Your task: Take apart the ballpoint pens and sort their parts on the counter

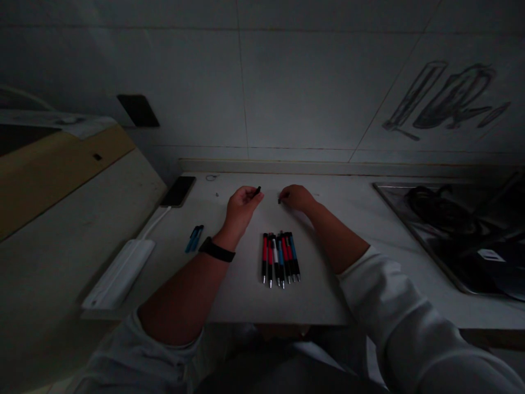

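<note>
My left hand (241,203) rests on the white counter (229,295) with its fingers curled round a small dark pen part (257,191) that sticks out toward the right. My right hand (296,197) lies a short way to its right, fingers pinched on another small dark piece (279,201). A black band sits on my left wrist. Just in front of both hands lies a tight row of several pens (280,257) with red, blue, white and black barrels, tips toward me. A blue pen part (194,238) lies left of my left forearm.
A dark phone (179,191) lies at the back left, cabled to a white power strip (120,274) along the counter's left edge. A metal sink (459,230) with dark items fills the right. A tiled wall stands behind. The light is dim.
</note>
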`<state>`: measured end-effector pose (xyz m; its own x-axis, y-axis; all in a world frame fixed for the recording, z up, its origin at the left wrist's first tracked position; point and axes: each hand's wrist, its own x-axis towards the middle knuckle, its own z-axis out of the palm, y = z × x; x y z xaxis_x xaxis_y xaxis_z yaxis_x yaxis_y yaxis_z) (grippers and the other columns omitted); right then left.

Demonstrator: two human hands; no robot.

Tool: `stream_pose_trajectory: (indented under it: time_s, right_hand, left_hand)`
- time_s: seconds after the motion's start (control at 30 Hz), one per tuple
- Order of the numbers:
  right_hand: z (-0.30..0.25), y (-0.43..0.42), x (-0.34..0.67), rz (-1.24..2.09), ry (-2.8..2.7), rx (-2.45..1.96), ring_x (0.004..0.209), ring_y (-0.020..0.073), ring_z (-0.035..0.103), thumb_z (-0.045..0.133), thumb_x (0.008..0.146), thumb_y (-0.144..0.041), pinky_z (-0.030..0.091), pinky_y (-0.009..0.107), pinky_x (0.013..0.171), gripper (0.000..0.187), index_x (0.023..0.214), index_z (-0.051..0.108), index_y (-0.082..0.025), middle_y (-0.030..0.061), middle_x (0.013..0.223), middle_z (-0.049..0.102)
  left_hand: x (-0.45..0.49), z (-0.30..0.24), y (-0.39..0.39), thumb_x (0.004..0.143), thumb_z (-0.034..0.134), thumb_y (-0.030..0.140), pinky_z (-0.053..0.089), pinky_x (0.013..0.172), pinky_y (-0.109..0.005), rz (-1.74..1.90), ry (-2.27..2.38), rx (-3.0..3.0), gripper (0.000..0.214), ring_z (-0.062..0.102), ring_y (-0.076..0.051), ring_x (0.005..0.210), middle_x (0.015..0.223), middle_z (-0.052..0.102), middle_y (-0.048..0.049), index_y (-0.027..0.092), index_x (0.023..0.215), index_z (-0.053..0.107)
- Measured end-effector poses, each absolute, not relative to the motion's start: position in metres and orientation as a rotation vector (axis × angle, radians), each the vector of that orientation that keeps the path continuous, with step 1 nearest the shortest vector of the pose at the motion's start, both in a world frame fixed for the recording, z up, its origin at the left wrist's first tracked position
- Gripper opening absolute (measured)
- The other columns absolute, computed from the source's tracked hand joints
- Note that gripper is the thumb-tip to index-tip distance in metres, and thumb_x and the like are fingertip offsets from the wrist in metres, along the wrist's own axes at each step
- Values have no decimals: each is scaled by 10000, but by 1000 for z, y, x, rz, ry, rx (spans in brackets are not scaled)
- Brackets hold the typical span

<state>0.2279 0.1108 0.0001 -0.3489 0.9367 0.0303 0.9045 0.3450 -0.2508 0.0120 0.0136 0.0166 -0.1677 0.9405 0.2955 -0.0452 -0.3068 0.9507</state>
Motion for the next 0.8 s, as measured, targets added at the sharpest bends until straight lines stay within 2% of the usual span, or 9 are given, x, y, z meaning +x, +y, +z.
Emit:
stream_pose_trajectory:
  time_s: [0.27,0.4,0.5,0.6,0.7,0.8]
  right_hand:
    - [0,108,229,302,-2421,-1626,1051,230,694,699,866,-204,489,302,933,216,1050,809,-230,77,1114,779]
    - [11,101,233,298,-2332,-1616,1045,219,684,678,882,-183,474,297,932,240,1095,785,-205,86,1125,776]
    - [27,90,236,307,-2211,-1546,981,202,680,615,957,-265,466,297,895,211,1087,768,-197,81,1121,774]
    - [39,69,235,453,-2180,-1414,866,182,661,540,1011,-417,455,284,801,314,989,757,-191,62,1003,769]
    - [38,42,230,644,-2227,-1275,788,163,626,549,989,-491,428,266,732,360,937,743,-192,34,890,739]
    - [28,20,226,706,-2235,-1190,757,151,596,565,968,-468,408,258,708,329,916,731,-189,19,837,706]
  left_hand:
    - [11,14,16,792,799,362,538,868,-331,1561,1133,1331,253,675,-175,888,949,726,-45,194,939,681]
    - [9,9,17,823,784,349,532,834,-325,1449,1160,1475,218,676,-169,844,942,738,-46,190,948,703]
    - [8,5,17,827,788,300,530,838,-341,1348,1191,1691,158,684,-186,854,920,747,-42,202,932,723]
    - [9,3,14,826,796,260,526,846,-355,1316,1260,1929,120,678,-203,874,928,739,-41,218,916,730]
    - [13,4,8,836,789,226,515,817,-346,1252,1272,2137,85,663,-206,862,906,715,-39,220,892,727]
    - [15,5,4,856,770,196,499,808,-340,1177,1217,2298,64,659,-210,877,896,700,-37,224,893,725]
